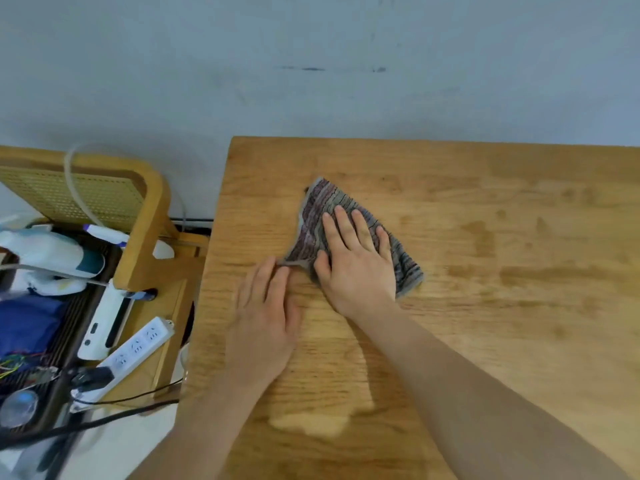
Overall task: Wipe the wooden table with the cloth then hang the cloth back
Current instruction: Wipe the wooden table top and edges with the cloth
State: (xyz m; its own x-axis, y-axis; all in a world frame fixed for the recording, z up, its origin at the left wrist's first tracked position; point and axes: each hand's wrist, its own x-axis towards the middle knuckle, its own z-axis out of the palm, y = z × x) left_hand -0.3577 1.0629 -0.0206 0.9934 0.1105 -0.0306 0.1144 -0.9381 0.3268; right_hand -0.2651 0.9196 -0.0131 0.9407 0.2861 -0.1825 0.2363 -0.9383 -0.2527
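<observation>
Where the wooden table (pixel 502 341) comes closest, a pale shiny patch (pixel 311 424) sits on the wood between two bare arms. A little farther in, the left hand (pixel 266 317) lies flat on the table. Its fingers are straight and close together, and it holds nothing. Its fingertips just touch the near left corner of the cloth (pixel 320 206), though this part is a bit blurry. Just to the right and a bit farther, the right hand (pixel 356 268) lies flat on top of the cloth. Its fingers are straight and spread out, and they press down without curling round it. The cloth is grey with thin dark and pinkish stripes. It lies flat on the left part of the table, about halfway to the far edge. Its long way runs from far left to near right. Its pointed end sticks out past the fingertips toward the far left, and its wide end shows beside the right wrist. Off the table on the left, a white power strip (pixel 138 344) lies on a wooden chair (pixel 152 209) among other things, and any words on it are too small to read. Past the far edge of the table stands a grey wall (pixel 311 36) with a few dark marks (pixel 311 68).
</observation>
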